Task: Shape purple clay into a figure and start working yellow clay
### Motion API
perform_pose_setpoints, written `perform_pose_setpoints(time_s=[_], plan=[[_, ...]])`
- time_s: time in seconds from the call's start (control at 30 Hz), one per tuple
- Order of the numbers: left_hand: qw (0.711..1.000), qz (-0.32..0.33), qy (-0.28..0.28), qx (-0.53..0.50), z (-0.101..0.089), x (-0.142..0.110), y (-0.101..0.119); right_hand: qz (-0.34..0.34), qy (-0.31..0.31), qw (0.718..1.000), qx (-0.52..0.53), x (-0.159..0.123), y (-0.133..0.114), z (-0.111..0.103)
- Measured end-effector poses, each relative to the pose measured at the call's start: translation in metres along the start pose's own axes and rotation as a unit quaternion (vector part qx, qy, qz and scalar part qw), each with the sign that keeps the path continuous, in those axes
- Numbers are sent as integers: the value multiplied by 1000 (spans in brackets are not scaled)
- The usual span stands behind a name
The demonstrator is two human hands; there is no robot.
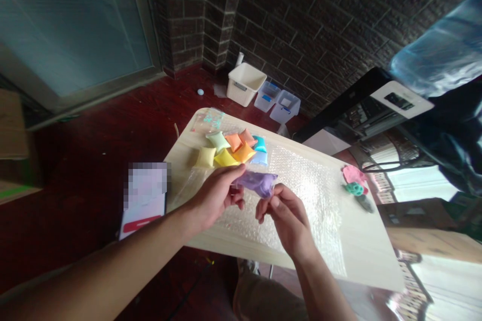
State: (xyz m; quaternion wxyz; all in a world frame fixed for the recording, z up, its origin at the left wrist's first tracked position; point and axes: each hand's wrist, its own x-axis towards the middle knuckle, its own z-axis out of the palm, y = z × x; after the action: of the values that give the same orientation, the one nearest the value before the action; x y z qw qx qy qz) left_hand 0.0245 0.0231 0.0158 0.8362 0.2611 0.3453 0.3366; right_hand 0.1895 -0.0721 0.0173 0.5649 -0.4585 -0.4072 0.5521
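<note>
A small purple packet (259,183), soft and pillow-shaped in clear film, is held above the table between my two hands. My left hand (216,193) grips its left end between thumb and fingers. At the packet's right end, my right hand (286,215) pinches the edge of the wrapper. Just beyond lies a cluster of similar soft packets: pale yellow (206,157), bright yellow (226,158), orange (244,152), pale green (217,141) and blue (259,158) among them. What fills the packets cannot be made out for certain.
Bubble wrap (301,190) covers much of the pale wooden table (371,241). Pink (354,174) and green (354,189) pieces lie near its right edge. A phone-like screen (145,200) stands at the left. A cream basket (244,83) and clear bins (285,106) sit on the floor.
</note>
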Motion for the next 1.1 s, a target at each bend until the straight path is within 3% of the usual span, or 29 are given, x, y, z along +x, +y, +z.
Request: perform_pose_setpoints(time_s=[0.1, 0.17, 0.37, 0.7, 0.9, 1.1], plan=[[984, 116, -33, 134, -4, -2, -2, 4, 26, 998, -55, 2, -1, -1], [972, 137, -55, 182, -8, -1, -5, 7, 52, 994, -100, 3, -2, -1], [984, 131, -50, 107, -16, 6, -3, -30, 92, 988, -118, 5, 0, -5], [948, 187, -58, 251, -16, 4, 12, -50, 126, 976, -168, 7, -1, -12], [936, 212, -109, 258, -24, 6, 14, -25, 102, 981, -165, 8, -3, -14], [935, 189, -148, 262, -31, 9, 10, 0, 75, 992, -98, 8, -3, -17]])
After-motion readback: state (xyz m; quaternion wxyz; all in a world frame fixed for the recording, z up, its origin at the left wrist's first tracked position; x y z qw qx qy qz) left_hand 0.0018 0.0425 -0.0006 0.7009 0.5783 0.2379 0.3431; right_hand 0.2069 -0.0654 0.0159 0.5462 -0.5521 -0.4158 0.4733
